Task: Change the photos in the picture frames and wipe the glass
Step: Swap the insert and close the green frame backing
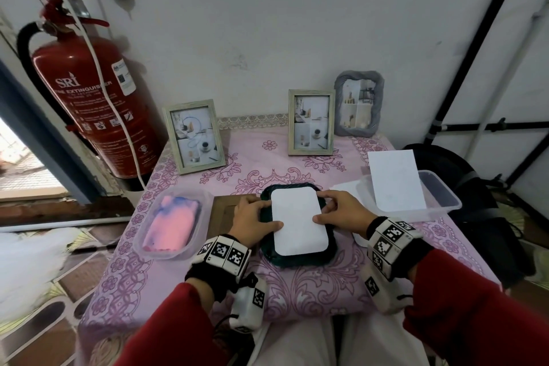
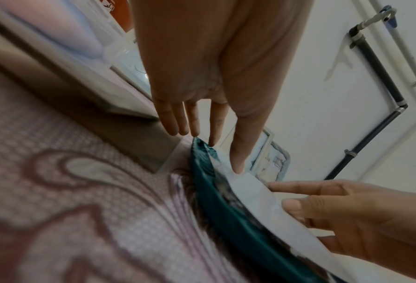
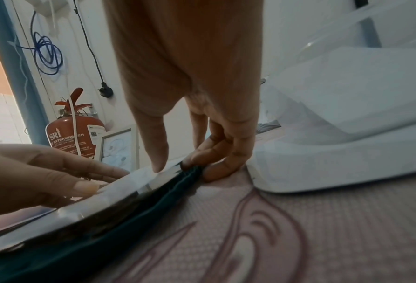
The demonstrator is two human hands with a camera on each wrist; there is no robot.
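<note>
Pink patterned tablecloth (image 1: 297,285) filled lower centre. Dark green frame (image 1: 297,258) lay face-down mid-picture, long axis running away from the person, white sheet (image 1: 300,223) on top. Left hand (image 1: 252,217) and right hand (image 1: 341,211) flanked it equally near, fingers extended, pressing sheet edges.

White wall (image 1: 267,24), red fire extinguisher (image 1: 89,98), pink floral tablecloth (image 1: 297,285)
</note>
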